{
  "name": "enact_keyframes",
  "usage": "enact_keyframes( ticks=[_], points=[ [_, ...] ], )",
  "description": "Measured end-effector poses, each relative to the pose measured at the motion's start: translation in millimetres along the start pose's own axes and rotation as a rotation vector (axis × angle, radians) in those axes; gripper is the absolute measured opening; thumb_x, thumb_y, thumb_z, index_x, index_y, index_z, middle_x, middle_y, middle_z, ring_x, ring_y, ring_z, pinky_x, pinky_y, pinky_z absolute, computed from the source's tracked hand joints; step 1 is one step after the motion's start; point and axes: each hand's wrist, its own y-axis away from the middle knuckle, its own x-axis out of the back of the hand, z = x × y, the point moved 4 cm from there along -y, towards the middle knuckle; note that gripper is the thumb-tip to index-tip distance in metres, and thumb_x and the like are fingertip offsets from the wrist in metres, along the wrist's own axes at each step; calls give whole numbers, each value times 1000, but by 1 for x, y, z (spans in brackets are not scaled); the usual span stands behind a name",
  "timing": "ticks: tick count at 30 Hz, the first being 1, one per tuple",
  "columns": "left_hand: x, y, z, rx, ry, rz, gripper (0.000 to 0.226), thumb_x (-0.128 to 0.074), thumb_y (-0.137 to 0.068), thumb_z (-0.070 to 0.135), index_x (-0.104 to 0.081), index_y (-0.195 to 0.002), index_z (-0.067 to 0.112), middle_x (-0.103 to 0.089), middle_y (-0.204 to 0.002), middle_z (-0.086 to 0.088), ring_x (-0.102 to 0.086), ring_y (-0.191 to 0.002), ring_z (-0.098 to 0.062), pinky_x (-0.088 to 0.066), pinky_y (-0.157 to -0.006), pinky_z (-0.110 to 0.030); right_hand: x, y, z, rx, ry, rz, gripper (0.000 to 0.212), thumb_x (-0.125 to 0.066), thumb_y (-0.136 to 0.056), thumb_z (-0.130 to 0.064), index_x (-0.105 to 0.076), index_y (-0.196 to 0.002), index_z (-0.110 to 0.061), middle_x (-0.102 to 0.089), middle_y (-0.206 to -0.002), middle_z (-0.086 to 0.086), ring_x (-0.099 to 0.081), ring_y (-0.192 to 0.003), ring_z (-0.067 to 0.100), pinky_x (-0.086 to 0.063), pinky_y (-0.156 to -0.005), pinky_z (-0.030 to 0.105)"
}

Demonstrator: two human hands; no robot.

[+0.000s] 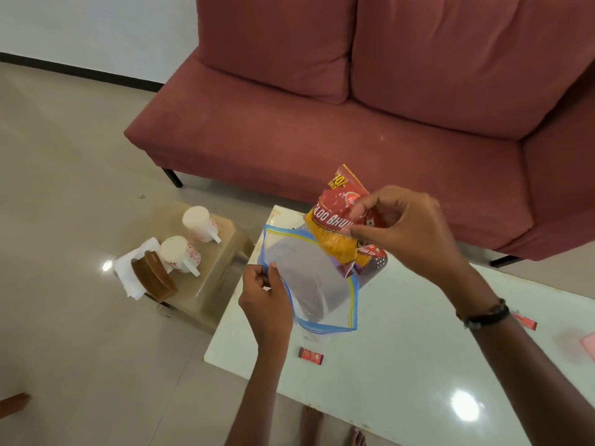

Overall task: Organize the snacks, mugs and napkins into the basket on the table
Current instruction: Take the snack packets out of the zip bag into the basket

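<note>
Snack packets going into a clear zip bag, held above the surface.

The right hand (399,233) is pinching a red-and-yellow snack packet (335,226) by its top, feeding it downward; the left hand (260,284) is closed on the zip bag (309,278) rim, probably keeping the mouth open. A second packet (370,259) is already sitting inside. On the low stool (206,284) beside the white surface (402,365), two mugs (180,252) and napkins (128,272) are waiting. No basket is showing.

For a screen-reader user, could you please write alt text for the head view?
The right hand lowers a red-and-yellow snack packet into a clear zip bag held open by the left hand over a white table; two mugs wait on a stool.
</note>
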Motion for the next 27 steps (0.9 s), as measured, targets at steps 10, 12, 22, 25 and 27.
enact_keyframes(
  ticks=[10,12,22,25,27],
  points=[
    [-1,-24,0,-28,-67,57,17,-55,-92,18,-49,-79,8,-51,-63,4,-50,-61,-3,-39,-55,-4,13,-70,94,9,186,153,35,-79,-69,-6,-71,-100,-20,-60,-92,-6,-61,-81,12,-51,-73,21],
    [-8,-25,-6,-21,-70,35,18,-55,-92,19,-50,-79,8,-53,-65,1,-51,-62,-4,-38,-56,-3,-11,-74,150,-73,177,175,33,-78,-67,-2,-73,-96,-18,-62,-86,-7,-64,-79,24,-56,-71,37],
    [-33,-33,-31,-29,-82,-37,18,-56,-90,23,-52,-80,9,-59,-69,3,-59,-68,-11,-40,-57,-13,-120,-54,327,-435,110,109,22,-69,-69,8,-74,-85,-6,-73,-95,10,-61,-87,17,-37,-67,-3],
    [-34,-36,-31,-44,-91,-42,19,-57,-90,23,-53,-78,7,-59,-67,4,-59,-67,-7,-41,-55,-4,-132,-58,350,-442,104,88,23,-68,-71,11,-72,-88,-3,-71,-98,14,-63,-94,24,-36,-68,-5],
    [-33,-37,-29,-53,-106,-46,19,-57,-89,22,-53,-78,7,-57,-65,6,-58,-65,2,-38,-56,1,-137,-59,364,-468,147,53,28,-60,-74,16,-72,-92,-2,-71,-102,16,-62,-100,26,-36,-69,-7]
  ],
)
